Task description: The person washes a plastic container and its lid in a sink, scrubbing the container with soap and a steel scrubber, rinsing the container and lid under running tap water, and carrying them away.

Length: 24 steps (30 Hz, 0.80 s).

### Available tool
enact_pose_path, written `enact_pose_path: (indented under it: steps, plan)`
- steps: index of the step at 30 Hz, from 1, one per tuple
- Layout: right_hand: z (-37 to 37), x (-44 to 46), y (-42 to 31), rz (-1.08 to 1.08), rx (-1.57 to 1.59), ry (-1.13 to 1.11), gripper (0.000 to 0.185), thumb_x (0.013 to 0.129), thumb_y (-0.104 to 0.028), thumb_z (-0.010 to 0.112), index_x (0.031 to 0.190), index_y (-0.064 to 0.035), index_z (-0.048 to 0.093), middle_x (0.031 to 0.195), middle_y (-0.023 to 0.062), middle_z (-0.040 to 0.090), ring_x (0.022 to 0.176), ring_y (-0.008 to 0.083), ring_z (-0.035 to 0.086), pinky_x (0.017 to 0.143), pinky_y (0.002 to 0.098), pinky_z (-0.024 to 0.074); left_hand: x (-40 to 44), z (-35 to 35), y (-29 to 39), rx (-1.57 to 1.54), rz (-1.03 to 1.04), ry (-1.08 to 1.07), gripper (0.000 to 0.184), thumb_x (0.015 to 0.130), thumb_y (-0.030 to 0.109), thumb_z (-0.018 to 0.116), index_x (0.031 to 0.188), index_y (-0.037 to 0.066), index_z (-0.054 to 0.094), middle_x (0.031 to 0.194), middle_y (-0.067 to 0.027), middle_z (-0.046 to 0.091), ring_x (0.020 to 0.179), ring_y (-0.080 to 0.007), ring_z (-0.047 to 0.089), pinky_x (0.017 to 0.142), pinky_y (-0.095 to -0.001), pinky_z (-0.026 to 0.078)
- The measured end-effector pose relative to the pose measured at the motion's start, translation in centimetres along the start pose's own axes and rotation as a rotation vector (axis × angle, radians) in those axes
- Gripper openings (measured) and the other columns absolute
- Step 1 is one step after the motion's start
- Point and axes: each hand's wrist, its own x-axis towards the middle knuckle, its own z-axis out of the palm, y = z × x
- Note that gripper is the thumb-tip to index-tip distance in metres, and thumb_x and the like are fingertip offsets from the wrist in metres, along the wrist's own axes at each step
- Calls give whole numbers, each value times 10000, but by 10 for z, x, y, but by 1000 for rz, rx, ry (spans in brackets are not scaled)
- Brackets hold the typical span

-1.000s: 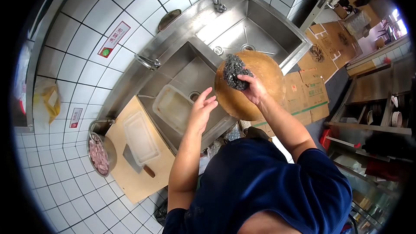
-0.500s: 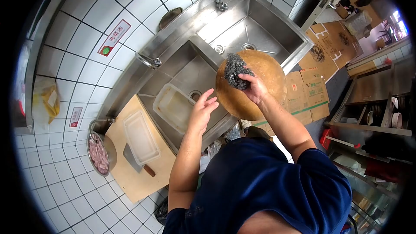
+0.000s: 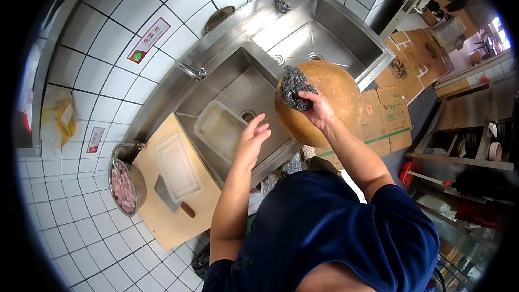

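Note:
My right hand (image 3: 319, 109) is closed around a dark grey steel wool scourer (image 3: 294, 88). The scourer is over the left side of a round wooden board (image 3: 336, 94); whether it touches the wood I cannot tell. That board spans the near edge of the double sink, by the divider. My left hand (image 3: 253, 141) hangs over the left basin with its fingers apart and nothing in it. Just left of its fingers, a translucent plastic container (image 3: 208, 124) lies in the basin, near the drain (image 3: 247, 115).
On a light cutting board (image 3: 154, 205) at left lie a cleaver (image 3: 165, 194) and a clear plastic lid (image 3: 178, 167). Beside it is a metal pot (image 3: 136, 181) of raw meat. Two faucets (image 3: 282, 4) (image 3: 194, 71) stand behind the basins. Flattened cardboard (image 3: 392, 109) covers floor at right.
The camera view has shifted slightly, so the sink and boards appear a little further right. Both hands keep nearly the same pose, the right still gripping the steel wool scourer.

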Motion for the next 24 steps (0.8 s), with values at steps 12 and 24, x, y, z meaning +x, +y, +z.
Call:
enact_pose_path:
  steps: [12, 24]
  plan:
    - [1, 15, -7, 15, -150, -18, 551, 879, -49, 658, 1391, -33, 454, 1287, 160, 608, 1164, 292, 623, 1059, 443, 498, -272, -131, -322, -313, -675, 752, 675, 985, 598, 499, 1323, 22, 597, 1277, -105, 638, 1169, -222, 579, 1023, -443, 410]
    - [23, 38, 17, 152, -242, -57, 536, 895, -51, 636, 1397, -36, 449, 1325, 162, 578, 1215, 310, 581, 1070, 461, 478, -467, -58, -376, -435, -947, 1014, 622, 976, 552, 530, 1290, 20, 611, 1229, -111, 653, 1127, -227, 599, 994, -434, 432]
